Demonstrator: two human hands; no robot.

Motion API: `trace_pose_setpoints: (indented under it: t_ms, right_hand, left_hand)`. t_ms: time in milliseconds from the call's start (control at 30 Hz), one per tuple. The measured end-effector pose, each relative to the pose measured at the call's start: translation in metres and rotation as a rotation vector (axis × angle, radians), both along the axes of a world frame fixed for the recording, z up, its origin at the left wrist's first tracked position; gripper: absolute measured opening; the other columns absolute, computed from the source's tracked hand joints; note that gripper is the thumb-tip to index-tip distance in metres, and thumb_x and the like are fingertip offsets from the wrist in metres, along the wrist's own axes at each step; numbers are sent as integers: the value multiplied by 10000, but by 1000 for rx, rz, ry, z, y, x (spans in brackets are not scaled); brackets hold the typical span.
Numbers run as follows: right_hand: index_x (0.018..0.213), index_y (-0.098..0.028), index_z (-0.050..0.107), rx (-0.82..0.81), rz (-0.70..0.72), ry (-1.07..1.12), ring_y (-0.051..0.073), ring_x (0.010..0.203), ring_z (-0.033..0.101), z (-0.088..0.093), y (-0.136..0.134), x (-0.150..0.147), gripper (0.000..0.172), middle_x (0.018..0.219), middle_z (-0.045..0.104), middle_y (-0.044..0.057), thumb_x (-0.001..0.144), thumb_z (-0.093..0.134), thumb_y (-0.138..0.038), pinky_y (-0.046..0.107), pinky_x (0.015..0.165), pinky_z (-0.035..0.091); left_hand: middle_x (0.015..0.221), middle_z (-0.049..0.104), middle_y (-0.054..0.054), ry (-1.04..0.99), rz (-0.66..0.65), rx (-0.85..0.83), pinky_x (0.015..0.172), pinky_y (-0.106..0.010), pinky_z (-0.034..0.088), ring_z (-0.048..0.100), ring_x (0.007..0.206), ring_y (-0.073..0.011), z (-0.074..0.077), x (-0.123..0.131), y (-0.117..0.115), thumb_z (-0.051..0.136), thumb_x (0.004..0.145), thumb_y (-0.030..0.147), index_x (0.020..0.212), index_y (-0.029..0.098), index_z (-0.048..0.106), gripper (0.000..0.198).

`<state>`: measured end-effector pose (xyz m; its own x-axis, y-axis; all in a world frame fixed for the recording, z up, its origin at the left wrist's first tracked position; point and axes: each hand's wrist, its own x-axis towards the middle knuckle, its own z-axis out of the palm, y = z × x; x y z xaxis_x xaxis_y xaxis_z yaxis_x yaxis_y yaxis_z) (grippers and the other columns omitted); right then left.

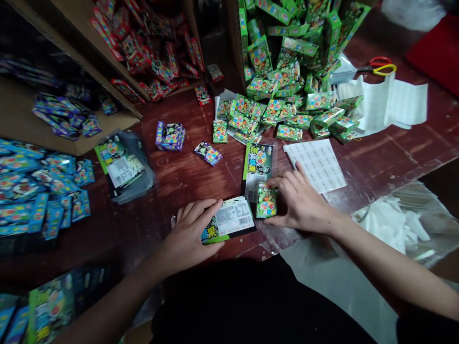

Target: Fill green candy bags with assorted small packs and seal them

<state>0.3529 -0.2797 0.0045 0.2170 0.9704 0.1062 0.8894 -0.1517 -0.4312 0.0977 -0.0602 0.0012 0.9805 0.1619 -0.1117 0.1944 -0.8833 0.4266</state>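
Green box [266, 200]: near side of table [172, 179], just R of flat pack [236, 215]; we'd guess light, stiff card, slick, crushable; best taken at its 2 ends.
R hand [297, 200]: clamped on box.
L hand [193, 227]: over pack, thumb apart from fingers; we can't tell if gripping.
Label sheet [317, 165]: beyond R hand.
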Motion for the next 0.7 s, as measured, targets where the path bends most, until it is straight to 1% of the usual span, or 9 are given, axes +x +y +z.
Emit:
trace_pose_setpoints:
  t_ms: [100,200,233,300,367,433,500,600,700]
  right_hand:
    - [1390,-187,508,-28,157,94,364,1202,567,2,7,-11,816,1231,620,143,780,706,-692,728,1205,110]
    - [1521,-210,377,-2,272,200,354,1357,485,0,8,-14,844,1429,527,165,849,684,-619,680,1214,185]
    - [1552,-221,327,32,242,240,354,1397,449,-1,9,-15,870,1483,478,174,856,688,-598,654,1211,233]
    - [1560,-246,303,126,81,331,345,1401,449,-6,14,-21,880,1511,439,176,850,716,-563,588,1181,346]
    - [1515,-266,352,204,-106,475,301,1258,575,-14,21,-29,778,1390,542,150,873,716,-511,504,1079,482]
    - [1434,-275,422,239,-210,651,235,1035,660,-24,30,-36,579,1172,640,91,936,656,-452,414,927,564]
    - [1358,-270,481,250,-226,791,188,895,650,-34,39,-40,421,1010,643,42,978,594,-412,348,815,572]
    - [1251,-257,556,250,-165,886,160,842,602,-44,46,-37,302,959,606,21,981,582,-392,318,777,553]
    - [1210,-253,584,220,-122,941,162,878,598,-47,47,-35,268,1005,615,32,978,590,-387,340,827,550]
  left_hand:
    - [1444,500,-86,-48,9,23,1066,-478,363,493,1270,-325,3,-1,-4,728,804,305,1547,331,282,867]
    - [1438,506,-85,-63,19,5,1079,-495,368,488,1282,-330,2,-1,-9,735,803,280,1536,326,306,850]
    - [1437,502,-87,-76,71,-6,1086,-505,372,486,1284,-334,1,0,-13,750,798,293,1534,328,308,859]
    - [1450,474,-96,-122,251,-31,1109,-535,373,470,1305,-346,-1,5,-24,790,779,341,1538,330,298,905]
    - [1466,427,-114,-174,438,-95,1134,-559,370,435,1348,-359,-4,14,-36,834,742,396,1555,321,264,996]
    - [1455,400,-136,-207,553,-235,1126,-559,400,440,1356,-360,-9,22,-45,863,708,432,1572,301,229,1080]
    - [1430,410,-147,-238,593,-445,1074,-528,467,505,1310,-336,-16,29,-48,816,767,459,1581,288,211,1028]
    - [1405,488,-140,-267,565,-765,989,-448,536,597,1212,-269,-25,33,-41,615,949,413,1564,288,257,722]
    - [1259,619,-104,-247,499,-941,922,-381,555,648,1103,-226,-27,32,-27,588,967,350,1481,260,360,569]
